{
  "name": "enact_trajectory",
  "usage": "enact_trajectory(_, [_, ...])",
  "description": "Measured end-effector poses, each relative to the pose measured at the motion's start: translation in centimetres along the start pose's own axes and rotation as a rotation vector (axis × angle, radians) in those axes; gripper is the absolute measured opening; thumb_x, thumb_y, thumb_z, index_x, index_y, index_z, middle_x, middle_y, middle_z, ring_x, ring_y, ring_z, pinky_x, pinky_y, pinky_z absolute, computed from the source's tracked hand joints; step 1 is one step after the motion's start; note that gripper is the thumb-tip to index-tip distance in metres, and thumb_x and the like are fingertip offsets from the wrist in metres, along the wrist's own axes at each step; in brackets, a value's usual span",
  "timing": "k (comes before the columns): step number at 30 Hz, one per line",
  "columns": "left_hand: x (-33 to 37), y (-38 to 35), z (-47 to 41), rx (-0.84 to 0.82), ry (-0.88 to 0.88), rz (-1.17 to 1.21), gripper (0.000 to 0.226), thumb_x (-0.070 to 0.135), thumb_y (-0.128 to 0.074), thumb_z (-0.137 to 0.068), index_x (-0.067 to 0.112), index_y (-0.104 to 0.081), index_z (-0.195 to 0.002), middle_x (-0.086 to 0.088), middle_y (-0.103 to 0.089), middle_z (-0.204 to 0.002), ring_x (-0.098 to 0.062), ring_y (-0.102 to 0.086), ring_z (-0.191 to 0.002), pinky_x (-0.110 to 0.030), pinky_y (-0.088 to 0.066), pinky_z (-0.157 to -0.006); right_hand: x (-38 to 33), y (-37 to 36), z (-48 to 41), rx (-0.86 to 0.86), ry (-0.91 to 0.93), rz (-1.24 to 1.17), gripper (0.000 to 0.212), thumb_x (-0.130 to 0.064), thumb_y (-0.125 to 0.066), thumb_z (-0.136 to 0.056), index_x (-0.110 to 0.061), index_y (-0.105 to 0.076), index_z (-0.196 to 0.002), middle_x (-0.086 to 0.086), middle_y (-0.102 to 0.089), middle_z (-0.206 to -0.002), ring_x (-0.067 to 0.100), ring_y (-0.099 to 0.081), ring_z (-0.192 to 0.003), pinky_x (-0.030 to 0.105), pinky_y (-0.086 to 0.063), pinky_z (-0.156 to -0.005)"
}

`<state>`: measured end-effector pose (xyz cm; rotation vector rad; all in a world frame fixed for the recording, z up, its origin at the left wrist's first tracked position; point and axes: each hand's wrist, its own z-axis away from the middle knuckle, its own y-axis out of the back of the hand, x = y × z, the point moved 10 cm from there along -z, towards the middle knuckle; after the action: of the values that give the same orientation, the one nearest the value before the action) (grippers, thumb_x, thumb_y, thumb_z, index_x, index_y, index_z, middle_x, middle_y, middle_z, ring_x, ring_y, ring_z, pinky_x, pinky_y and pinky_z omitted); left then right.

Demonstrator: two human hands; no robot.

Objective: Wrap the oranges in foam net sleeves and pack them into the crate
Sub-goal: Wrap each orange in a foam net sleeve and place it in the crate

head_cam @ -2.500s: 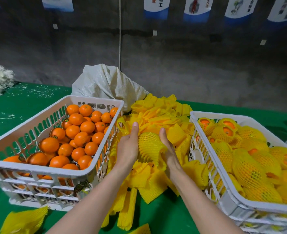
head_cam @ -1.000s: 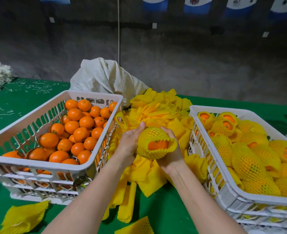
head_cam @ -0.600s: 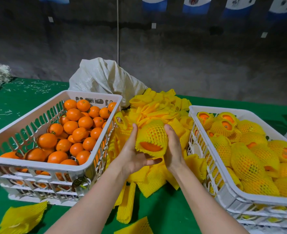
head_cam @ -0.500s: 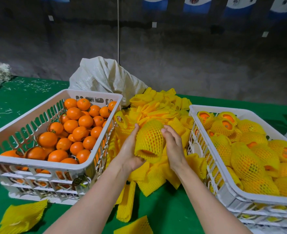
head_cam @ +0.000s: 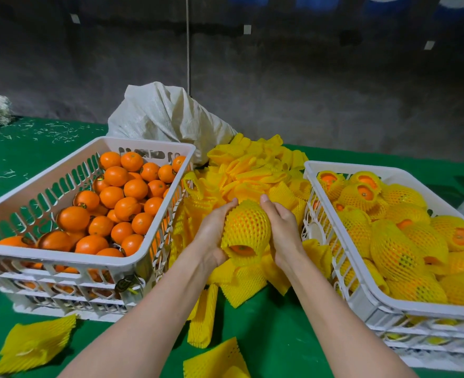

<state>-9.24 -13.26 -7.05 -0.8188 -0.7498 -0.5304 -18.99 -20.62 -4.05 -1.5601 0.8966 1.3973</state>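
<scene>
Head view: both hands meet over the green table [head_cam: 266, 323], between two white crates. The left hand [head_cam: 214, 230] and right hand [head_cam: 282, 230] each curl round a yellow sleeve [head_cam: 246, 225], gripping it from either side above a pile of sleeves [head_cam: 252, 170]. An orange [head_cam: 241, 249] sits inside the sleeve, its skin showing only at the open lower end. The left crate [head_cam: 48, 255] holds bare oranges [head_cam: 127, 208]. The right crate [head_cam: 422, 311] holds wrapped oranges [head_cam: 397, 249], heaped close to its rim. A pale sack [head_cam: 165, 118] slumps behind the pile, and a flat sleeve [head_cam: 34, 342] lies near the table's front edge.
</scene>
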Motion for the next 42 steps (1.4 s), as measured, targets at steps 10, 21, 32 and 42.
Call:
enact_trajectory(10, [2.5, -0.2, -0.5, -0.017, -0.279, -0.131, 0.023, 0.032, -0.067, -0.086, 0.011, -0.067, -0.096, -0.01, -0.071, -0.099, -0.025, -0.066, -0.095, -0.04, -0.053, -0.087, 0.8, -1.2, 2.9, -0.075, -0.005, -0.094, 0.021, -0.055, -0.043, -0.089, -0.048, -0.059, -0.101, -0.005, -0.056, -0.124, 0.009, -0.055, -0.111, 0.027, -0.052, -0.079])
enact_trajectory(21, [5.1, -1.5, 0.9, -0.028, -0.617, -0.498, 0.028, 0.044, -0.063, -0.079, 0.016, -0.063, -0.074, -0.001, -0.063, -0.075, -0.005, -0.059, -0.063, -0.023, -0.043, -0.061, 3.3, -2.9, 7.6, -0.288, -0.684, -0.767, 0.06, -0.052, -0.061, -0.081, -0.015, -0.051, -0.128, 0.021, -0.057, -0.127, 0.042, -0.057, -0.109, 0.058, -0.054, -0.074])
enact_trajectory(32, [1.2, -8.7, 3.3, -0.116, -0.585, -0.198, 0.037, 0.025, -0.056, -0.089, 0.011, -0.066, -0.057, 0.0, -0.065, -0.05, -0.005, -0.061, -0.044, -0.011, -0.046, -0.044, -1.1, 4.4, 8.6, -0.285, -0.335, -0.476, 0.05, -0.029, -0.08, -0.067, -0.029, -0.062, -0.114, 0.006, -0.058, -0.126, 0.03, -0.06, -0.11, 0.048, -0.056, -0.069])
enact_trajectory(42, [-6.4, -21.1, 0.2, -0.343, -0.198, -0.086, 0.041, 0.052, -0.051, -0.089, 0.014, -0.064, -0.099, -0.01, -0.07, -0.088, -0.024, -0.067, -0.073, -0.031, -0.053, -0.058, -5.1, 16.7, 4.6, -0.192, -0.271, -0.465, 0.045, -0.028, -0.071, -0.059, -0.019, -0.066, -0.103, 0.015, -0.07, -0.099, 0.034, -0.068, -0.077, 0.036, -0.056, -0.053])
